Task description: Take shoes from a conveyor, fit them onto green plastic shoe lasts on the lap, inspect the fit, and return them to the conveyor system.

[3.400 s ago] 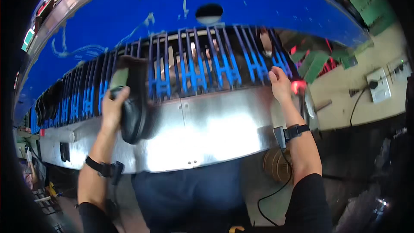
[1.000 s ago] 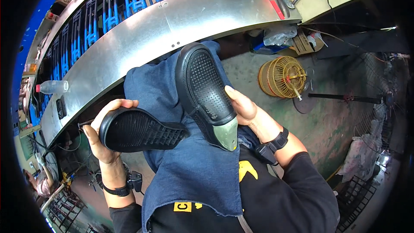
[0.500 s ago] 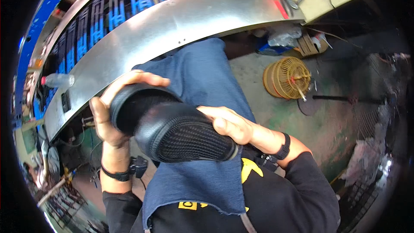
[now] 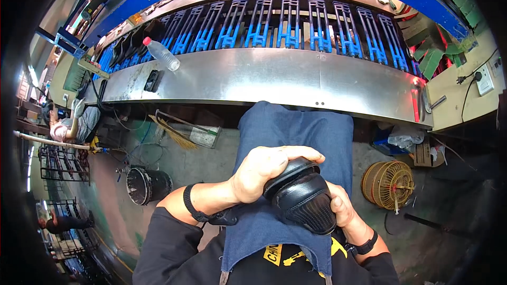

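Observation:
A black shoe (image 4: 302,206) with a textured toe is held above my lap, its toe tilted down and to the right. My left hand (image 4: 259,173) wraps around the heel and opening end, with its fingers reaching over the top edge. Pressed against the toe side is my right hand (image 4: 342,206), gripping from the right; its lower fingers are partly behind the shoe. The inside of the shoe is hidden from this angle. Beneath both hands lies a blue apron (image 4: 296,132) over my legs.
Ahead runs a steel ledge (image 4: 227,82) before a row of blue-tipped metal holders (image 4: 259,26). A plastic bottle (image 4: 162,54) and a red-handled tool (image 4: 415,106) lie on it. A wire cage-like basket (image 4: 388,184) stands right, a bucket (image 4: 148,183) left. Another person (image 4: 68,121) is far left.
My view has swung left and up, showing more of the ledge and holders. The shoe has turned so that its opening no longer faces me; both hands keep hold of it.

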